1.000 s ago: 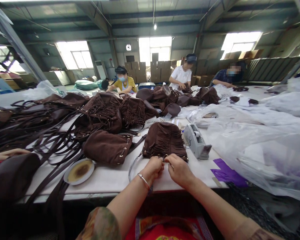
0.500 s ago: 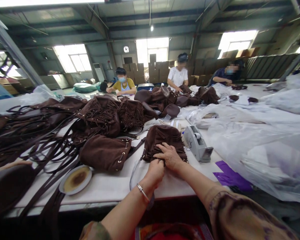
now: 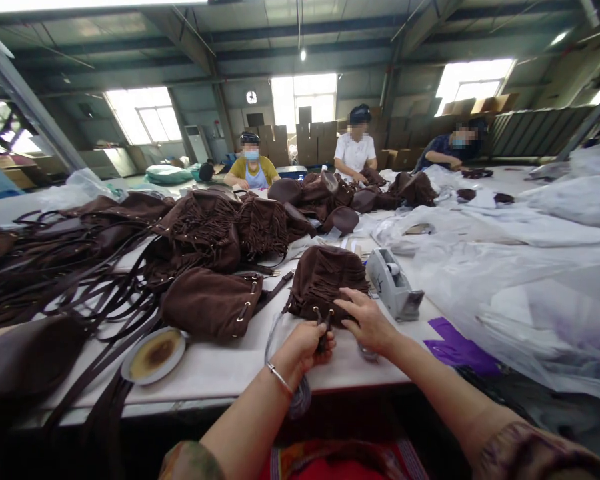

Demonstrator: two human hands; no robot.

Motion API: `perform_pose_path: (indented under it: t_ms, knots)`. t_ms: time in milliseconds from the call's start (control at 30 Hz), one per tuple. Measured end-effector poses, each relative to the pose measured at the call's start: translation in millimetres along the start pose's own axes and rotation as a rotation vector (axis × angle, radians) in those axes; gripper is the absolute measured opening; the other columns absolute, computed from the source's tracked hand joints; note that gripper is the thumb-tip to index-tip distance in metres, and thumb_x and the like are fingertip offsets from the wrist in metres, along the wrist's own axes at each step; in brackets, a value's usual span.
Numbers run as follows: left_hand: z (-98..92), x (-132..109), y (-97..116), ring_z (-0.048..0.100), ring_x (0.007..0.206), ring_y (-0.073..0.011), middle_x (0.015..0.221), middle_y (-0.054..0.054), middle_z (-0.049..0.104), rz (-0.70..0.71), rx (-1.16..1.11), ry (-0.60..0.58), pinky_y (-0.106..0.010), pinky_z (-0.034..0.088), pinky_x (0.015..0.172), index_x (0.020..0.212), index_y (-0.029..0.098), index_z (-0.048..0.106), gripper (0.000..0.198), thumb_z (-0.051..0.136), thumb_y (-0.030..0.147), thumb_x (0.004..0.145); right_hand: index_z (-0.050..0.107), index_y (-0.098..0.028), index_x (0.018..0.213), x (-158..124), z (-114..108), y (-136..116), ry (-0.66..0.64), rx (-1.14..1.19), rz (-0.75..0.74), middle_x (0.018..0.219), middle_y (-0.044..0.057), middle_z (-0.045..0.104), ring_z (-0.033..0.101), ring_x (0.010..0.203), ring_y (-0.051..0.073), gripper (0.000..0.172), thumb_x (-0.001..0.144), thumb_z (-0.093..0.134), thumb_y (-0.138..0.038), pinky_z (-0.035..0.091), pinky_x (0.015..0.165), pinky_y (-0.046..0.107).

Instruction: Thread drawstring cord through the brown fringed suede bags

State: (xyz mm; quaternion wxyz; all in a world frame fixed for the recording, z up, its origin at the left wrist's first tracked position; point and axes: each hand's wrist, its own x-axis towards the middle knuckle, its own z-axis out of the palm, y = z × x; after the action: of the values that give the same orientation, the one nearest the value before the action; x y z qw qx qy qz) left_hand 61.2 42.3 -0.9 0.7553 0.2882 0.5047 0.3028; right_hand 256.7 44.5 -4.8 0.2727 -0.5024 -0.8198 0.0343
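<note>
A dark brown fringed suede bag [image 3: 327,277] lies on the white table in front of me, its eyeleted opening toward my body. My left hand [image 3: 310,343] is closed around the bag's drawstring [image 3: 323,333], which comes out through two metal eyelets. My right hand [image 3: 367,320] rests at the bag's right lower side with fingers spread, touching the fringe. A bundle of grey thread [image 3: 300,397] hangs by my left wrist. To the left lies another brown drawstring bag [image 3: 213,303] with several eyelets.
A grey tape dispenser [image 3: 395,287] stands right of the bag, near purple material [image 3: 460,347]. Clear plastic bags [image 3: 520,293] cover the right side. A round dish [image 3: 153,357] of brownish stuff sits at left. Brown bags [image 3: 200,227] pile up behind; several people work across the table.
My left hand now holds the drawstring at the bag's mouth, with the eyelets showing. My right hand has shifted right and down off the middle of the fringe. The dark bag at far left has moved.
</note>
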Motion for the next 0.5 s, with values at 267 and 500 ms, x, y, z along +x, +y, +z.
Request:
perform_pose_path:
  t_ms: [267,500]
  knots:
    - [-1.7,7.0,0.7,0.064,0.06,-0.013,0.075,-0.006,0.065,-0.096,0.039,0.0,-0.027,0.054,0.058,0.09,0.01,0.06,0.014,0.051,0.02,0.096,0.071,-0.02,0.106,-96.4,-22.8,2.5,0.335,0.06,0.177,0.119,0.012,0.067,0.062,0.113,0.026,0.021,0.091,0.055,-0.021,0.052,0.1,0.046]
    - [4.7,1.0,5.0,0.064,0.059,-0.0123,0.075,-0.008,0.066,-0.076,0.012,0.038,-0.025,0.055,0.057,0.085,0.009,0.062,0.01,0.059,0.016,0.092,0.072,-0.022,0.101,-169.7,-40.4,13.1,0.401,0.015,0.288,0.112,0.01,0.071,0.066,0.107,0.024,0.019,0.092,0.055,-0.025,0.053,0.099,0.042]
